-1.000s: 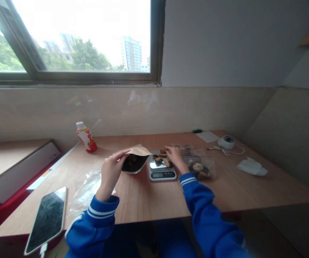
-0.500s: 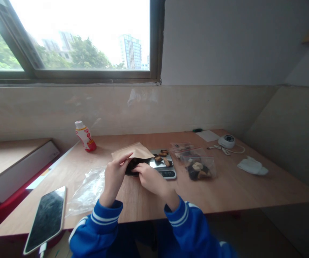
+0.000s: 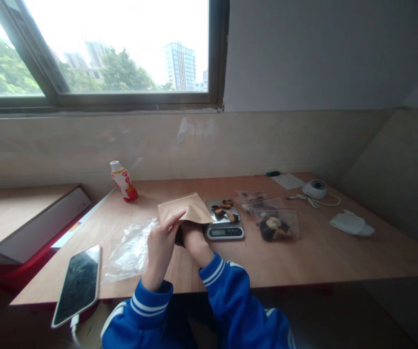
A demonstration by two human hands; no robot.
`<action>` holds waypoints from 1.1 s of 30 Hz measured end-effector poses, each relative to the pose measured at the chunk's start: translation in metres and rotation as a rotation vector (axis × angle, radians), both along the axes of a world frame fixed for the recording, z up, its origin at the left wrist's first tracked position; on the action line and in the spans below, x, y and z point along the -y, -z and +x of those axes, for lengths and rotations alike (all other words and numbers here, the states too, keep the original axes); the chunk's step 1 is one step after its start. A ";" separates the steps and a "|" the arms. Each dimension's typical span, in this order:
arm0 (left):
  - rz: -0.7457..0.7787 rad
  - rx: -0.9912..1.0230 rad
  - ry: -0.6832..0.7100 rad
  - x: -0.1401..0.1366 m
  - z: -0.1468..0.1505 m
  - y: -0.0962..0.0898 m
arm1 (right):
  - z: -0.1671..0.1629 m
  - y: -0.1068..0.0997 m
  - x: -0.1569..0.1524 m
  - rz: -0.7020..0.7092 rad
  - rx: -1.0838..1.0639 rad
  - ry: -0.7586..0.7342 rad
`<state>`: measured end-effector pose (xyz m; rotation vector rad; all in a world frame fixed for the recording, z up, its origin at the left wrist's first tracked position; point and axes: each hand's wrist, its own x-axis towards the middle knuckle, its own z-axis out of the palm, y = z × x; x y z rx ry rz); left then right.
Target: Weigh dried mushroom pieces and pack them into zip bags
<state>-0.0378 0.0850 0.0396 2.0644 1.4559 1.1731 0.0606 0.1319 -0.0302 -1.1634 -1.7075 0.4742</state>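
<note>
A brown kraft paper bag (image 3: pixel 185 206) lies on the table with its dark mouth toward me. My left hand (image 3: pixel 160 245) pinches the bag's edge at the left of the opening. Inside that mouth is my right hand (image 3: pixel 194 240), up to about the wrist, so its fingers are hidden. Right of the bag stands a small digital scale (image 3: pixel 225 233). Several dark brown dried pieces, perhaps mushroom slices (image 3: pixel 225 205), rest on its plate.
Zip bags of dried pieces (image 3: pixel 278 227) lie right of the scale. Crumpled clear plastic (image 3: pixel 129 254), a phone (image 3: pixel 78 283) on a cable and a drink bottle (image 3: pixel 123 182) are at left. A white camera-like device (image 3: pixel 314 189) and white cloth (image 3: pixel 351 224) lie at right.
My right hand has gone deeper into the paper bag, hiding its fingers. The scale's front now shows more fully. The whole view has shifted slightly.
</note>
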 end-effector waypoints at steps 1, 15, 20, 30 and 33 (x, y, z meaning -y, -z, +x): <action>0.001 -0.005 -0.003 -0.001 0.000 0.000 | 0.002 -0.003 0.005 -0.021 0.014 0.059; -0.020 -0.023 -0.027 -0.007 -0.001 -0.006 | 0.026 -0.068 0.081 -0.149 0.243 0.162; -0.056 -0.010 -0.036 -0.011 -0.001 -0.008 | 0.060 -0.086 0.115 -0.103 -0.149 -0.016; -0.062 0.037 -0.050 -0.014 0.000 -0.002 | 0.185 -0.014 0.083 -0.093 -0.441 0.434; -0.070 0.041 -0.041 -0.013 0.000 -0.002 | 0.197 -0.003 0.053 -0.117 -0.416 0.440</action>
